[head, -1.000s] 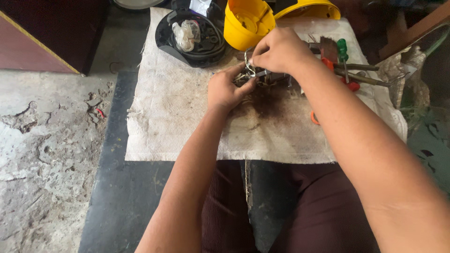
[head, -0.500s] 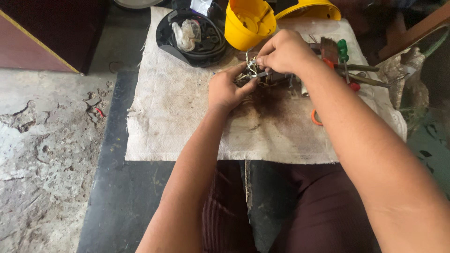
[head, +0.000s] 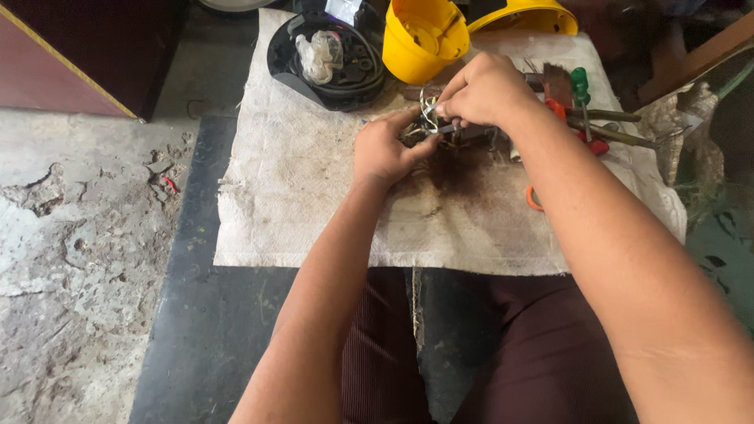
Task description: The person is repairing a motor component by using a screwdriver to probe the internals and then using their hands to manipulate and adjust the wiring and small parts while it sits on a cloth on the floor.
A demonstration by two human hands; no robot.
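Left hand (head: pixel 382 149) and right hand (head: pixel 484 90) pinch tangled wires (head: pixel 428 118) over stained cloth (head: pixel 298 204)

Cloth (head: pixel 314 212) over the table is rough woven fabric, off-white, frayed at the edges w/ a dark greasy-looking stain mid-way. Yellow housing (head: pixel 420 35) at the far edge is smooth glossy plastic; black shell (head: pixel 287 67) next to it is shiny plastic too, w/ crinkly clear film inside. Wire bundle (head: pixel 428 118) between both hands looks like thin bare metal, kinda bright. Screwdriver (head: pixel 580 82) near the far right corner: glossy green plastic handle, dull metal shaft. Floor (head: pixel 71 259) is cracked, rough, matt concrete.
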